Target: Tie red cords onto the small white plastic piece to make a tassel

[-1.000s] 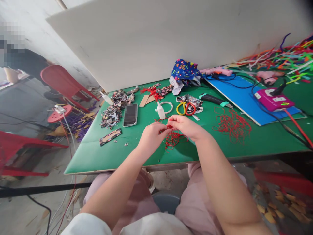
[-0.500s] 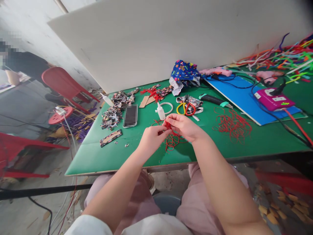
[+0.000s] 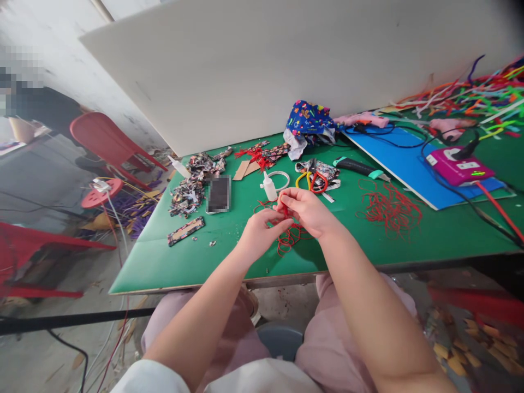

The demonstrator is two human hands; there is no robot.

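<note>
Thin red cord [image 3: 290,238] lies in loose loops on the green table under my hands, and part of it runs up between my fingers. My left hand [image 3: 262,232] is closed, its thumb and fingers pinching the cord. Close beside it, my right hand [image 3: 305,212] also grips the cord with thumb and forefinger; the fingertips nearly meet. Just beyond stands a small white squeeze bottle [image 3: 270,188], next to a white ring [image 3: 281,179]. Scissors [image 3: 311,182] with one yellow and one red handle rest on patterned fabric to the right of the bottle.
On the green table [image 3: 155,267] lie a phone [image 3: 218,194], a fabric-covered strip [image 3: 185,231], fabric scraps [image 3: 187,195] and a utility knife [image 3: 360,168]. More red cord [image 3: 388,210] is at right, near a blue board [image 3: 393,158] and a magenta power box [image 3: 459,165]. A person sits far left.
Both hands have shifted slightly, the left one a little to the right and closer to the right hand. The cord stays between the fingers.
</note>
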